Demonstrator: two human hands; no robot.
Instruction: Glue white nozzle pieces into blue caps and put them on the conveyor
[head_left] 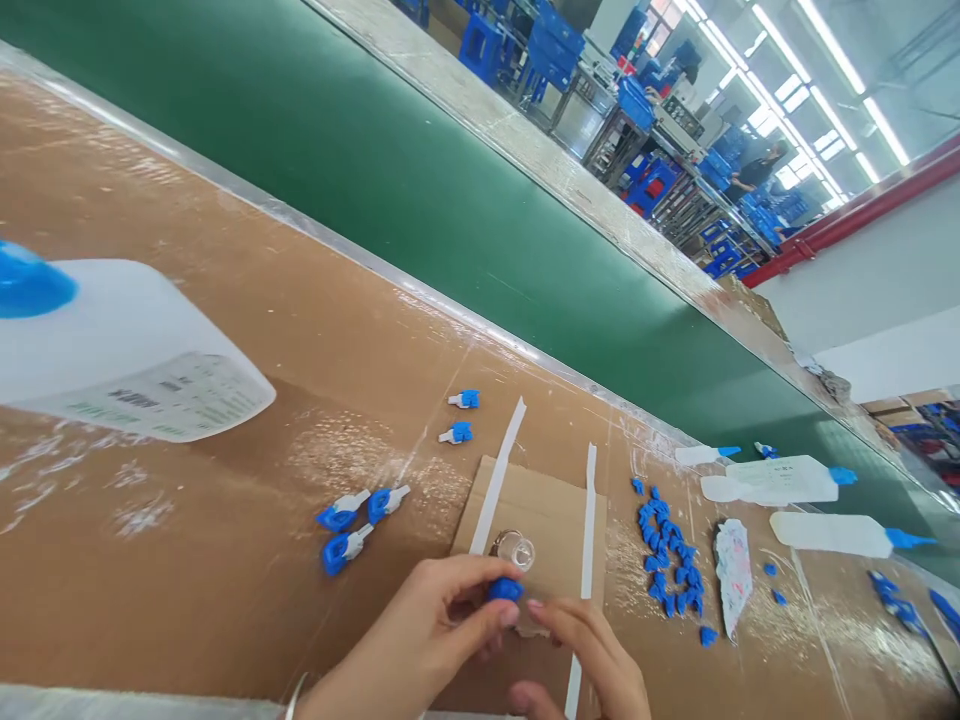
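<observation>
The person's left hand (420, 640) is pinching a small blue plastic piece (507, 590) between thumb and fingers, close to the bench's near edge. The right hand (589, 655) is curling in just beside it, though I can't tell whether it is gripping the piece too. A clear glass vial (516, 551) is sitting just beyond the hands on a cardboard sheet (532, 510), which is lying between two white strips (496, 478).

Blue-and-white plastic fittings (360, 525) are lying left of the cardboard, and a heap of loose blue pieces (666, 560) is spreading to its right. Toward the bench's right end, white plastic bottles with blue tips (832, 535) are lying on their sides. A large white jug with a blue cap (112, 335) is looming at the left edge of the view, its label (169, 400) showing barcode-like black print and green lines, too blurred to read. A green conveyor belt (390, 190) is running along the bench's far edge.
</observation>
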